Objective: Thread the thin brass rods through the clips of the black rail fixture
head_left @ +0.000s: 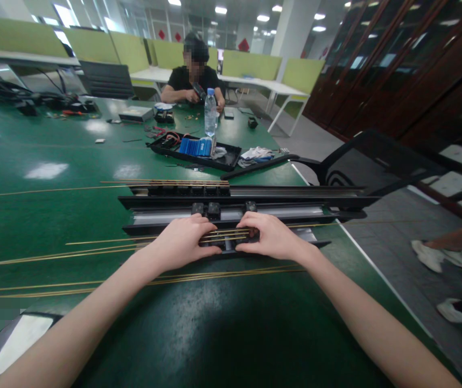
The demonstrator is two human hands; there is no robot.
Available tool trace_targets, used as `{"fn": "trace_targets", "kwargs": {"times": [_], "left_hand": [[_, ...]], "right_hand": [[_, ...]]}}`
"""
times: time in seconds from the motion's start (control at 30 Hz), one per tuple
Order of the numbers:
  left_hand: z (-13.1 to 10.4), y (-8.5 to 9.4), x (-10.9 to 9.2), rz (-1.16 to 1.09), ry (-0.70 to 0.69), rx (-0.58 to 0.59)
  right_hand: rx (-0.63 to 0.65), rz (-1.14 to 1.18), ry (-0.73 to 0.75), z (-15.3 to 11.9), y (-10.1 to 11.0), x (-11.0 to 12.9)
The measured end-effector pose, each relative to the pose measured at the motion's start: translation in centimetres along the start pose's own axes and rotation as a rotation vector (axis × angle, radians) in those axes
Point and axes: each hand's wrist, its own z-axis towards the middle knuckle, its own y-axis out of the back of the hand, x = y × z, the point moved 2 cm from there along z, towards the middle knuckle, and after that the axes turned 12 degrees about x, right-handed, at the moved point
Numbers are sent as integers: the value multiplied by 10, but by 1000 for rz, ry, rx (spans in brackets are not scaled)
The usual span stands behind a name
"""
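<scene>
Several thin brass rods run lengthwise over the nearest black channel rail, spanning the gap between my hands. My left hand is curled round them, its thumb and fingers on either side. At their right end, my right hand has its fingers and thumb closed about a small black block, partly hidden by the fingers. Just beyond my fingertips, more black blocks sit in the middle rail. Farther back, a third rail carries a row of black blocks with rods lying on top.
Loose brass rods lie on the green table in front of the rails. Behind stand a black tray with a blue item, a water bottle and gloves. A person sits opposite; a chair stands right.
</scene>
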Motion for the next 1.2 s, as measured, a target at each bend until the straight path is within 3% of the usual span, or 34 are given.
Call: {"fn": "trace_targets", "kwargs": {"times": [0.43, 0.8, 1.03, 1.2], "left_hand": [[1, 2, -1, -7, -1, 5], [-10, 15, 8, -57, 30, 68], [-19, 19, 18, -58, 120, 195], [-16, 17, 13, -48, 117, 199]], "right_hand": [[13, -16, 2, -4, 2, -4], [-13, 60, -83, -29, 44, -31], [-8, 100, -108, -33, 48, -33], [11, 93, -118, -37, 50, -36]]}}
